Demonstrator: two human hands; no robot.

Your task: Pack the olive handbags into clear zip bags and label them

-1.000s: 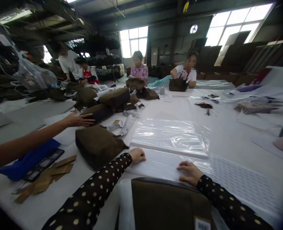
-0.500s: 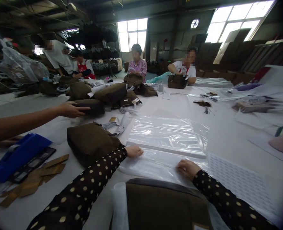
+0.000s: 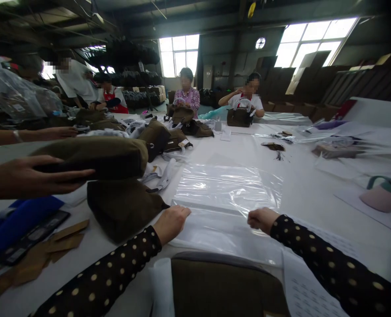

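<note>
A clear plastic bag (image 3: pixel 226 231) lies flat in front of me, partly over a stack of glossy plastic bags (image 3: pixel 211 187). My left hand (image 3: pixel 173 223) pinches its left side with fingers closed. At its right side my right hand (image 3: pixel 263 220) is closed on the plastic too, fingertips curled. Nearest to me sits an olive-brown fabric bag (image 3: pixel 226 286), with a roll of white wrapping foam (image 3: pixel 164 286) along its left side. Another olive bag (image 3: pixel 122 211) rests just beyond my left forearm.
From the left, a co-worker's hands hold an olive bag (image 3: pixel 99 156) above the table. A blue tape dispenser (image 3: pixel 20 224) and brown card pieces (image 3: pixel 39 259) lie at left. A printed sheet (image 3: pixel 309 286) and a pink cup (image 3: pixel 383 193) are at right. Several people work across the table.
My hands have drawn the plastic bag toward me, over the printed sheet's edge. The co-worker's hand at left has lifted an olive bag and brought it nearer.
</note>
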